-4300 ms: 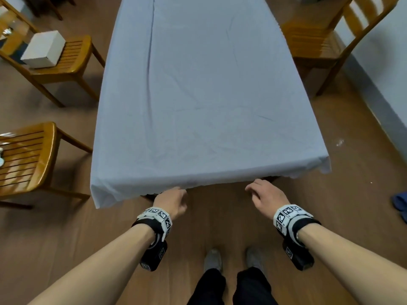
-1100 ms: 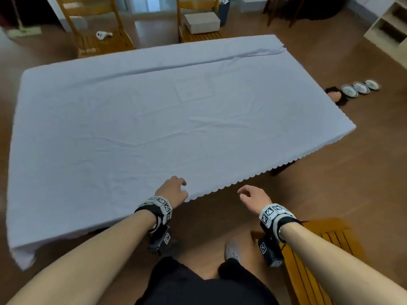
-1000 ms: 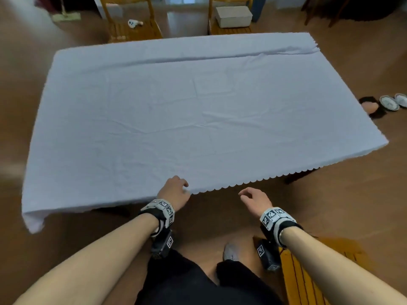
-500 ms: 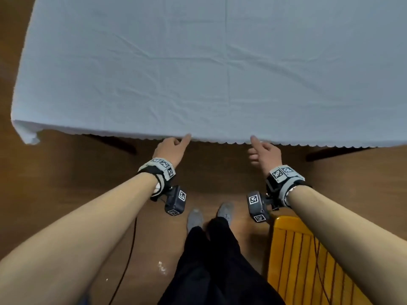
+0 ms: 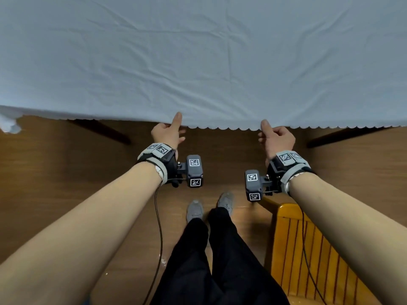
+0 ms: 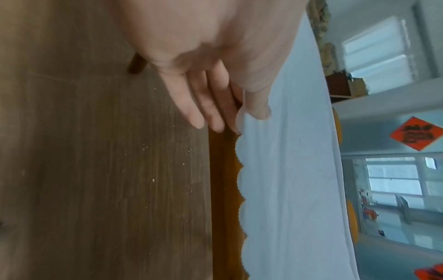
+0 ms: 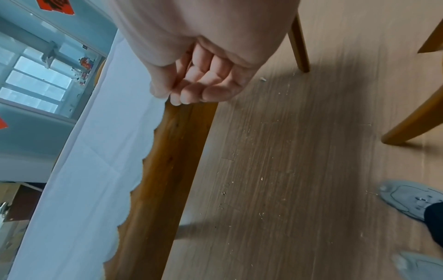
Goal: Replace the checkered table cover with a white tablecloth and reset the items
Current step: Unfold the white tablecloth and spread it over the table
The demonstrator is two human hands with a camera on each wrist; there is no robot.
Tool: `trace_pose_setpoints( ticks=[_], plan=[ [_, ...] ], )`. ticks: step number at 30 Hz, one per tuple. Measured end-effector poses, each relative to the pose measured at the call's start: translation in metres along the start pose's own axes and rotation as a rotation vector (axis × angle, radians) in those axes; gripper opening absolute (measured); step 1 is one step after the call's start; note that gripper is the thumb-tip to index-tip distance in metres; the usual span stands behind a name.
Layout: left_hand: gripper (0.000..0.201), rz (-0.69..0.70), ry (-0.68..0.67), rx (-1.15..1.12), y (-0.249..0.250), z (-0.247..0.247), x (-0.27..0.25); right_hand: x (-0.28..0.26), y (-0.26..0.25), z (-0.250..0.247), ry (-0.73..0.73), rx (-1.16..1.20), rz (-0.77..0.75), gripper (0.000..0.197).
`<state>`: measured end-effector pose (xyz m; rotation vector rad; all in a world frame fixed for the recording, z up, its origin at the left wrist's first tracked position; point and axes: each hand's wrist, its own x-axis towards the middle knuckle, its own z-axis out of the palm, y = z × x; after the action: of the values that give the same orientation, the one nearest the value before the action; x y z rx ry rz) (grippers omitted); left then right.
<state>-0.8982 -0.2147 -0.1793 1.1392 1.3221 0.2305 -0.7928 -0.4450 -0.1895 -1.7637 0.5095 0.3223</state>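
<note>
The white tablecloth (image 5: pixel 198 58) lies spread over the bench (image 7: pixel 153 170), its scalloped hem hanging along the near edge. The left hand (image 5: pixel 168 133) pinches that hem, thumb on top of the cloth and straight fingers (image 6: pixel 203 106) beneath. To its right, the right hand (image 5: pixel 277 137) grips the same hem with thumb above and curled fingers (image 7: pixel 203 83) below. A wooden chair (image 5: pixel 308 249) stands at the far right.
</note>
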Motion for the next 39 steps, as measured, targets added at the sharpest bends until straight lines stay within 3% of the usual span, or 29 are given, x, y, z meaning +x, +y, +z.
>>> trace_pose_setpoints(
  ticks=[3, 8, 19, 30, 34, 39],
  plan=[
    [0.042, -0.068, -0.003, -0.106, -0.012, -0.004, -0.004, -0.008, 0.008, -0.004, -0.002, 0.029, 0.022, 0.029],
    [0.024, -0.139, -0.018, -0.209, -0.052, -0.014, -0.006, -0.018, 0.042, -0.010, -0.018, 0.038, 0.097, 0.025],
    [0.024, -0.105, -0.045, -0.169, -0.116, -0.016, 0.032, 0.006, 0.105, 0.004, -0.062, 0.086, 0.142, 0.024],
    [0.018, -0.150, -0.017, -0.015, -0.109, -0.007, 0.031, 0.013, 0.110, 0.005, -0.108, 0.045, 0.191, 0.020],
    [0.013, -0.230, -0.063, 0.065, -0.097, -0.008, 0.022, 0.019, 0.108, 0.001, -0.050, 0.080, 0.311, 0.010],
    [0.018, -0.164, -0.154, 0.267, -0.074, 0.003, 0.000, 0.024, 0.088, -0.027, 0.015, 0.057, 0.358, 0.011]
  ],
)
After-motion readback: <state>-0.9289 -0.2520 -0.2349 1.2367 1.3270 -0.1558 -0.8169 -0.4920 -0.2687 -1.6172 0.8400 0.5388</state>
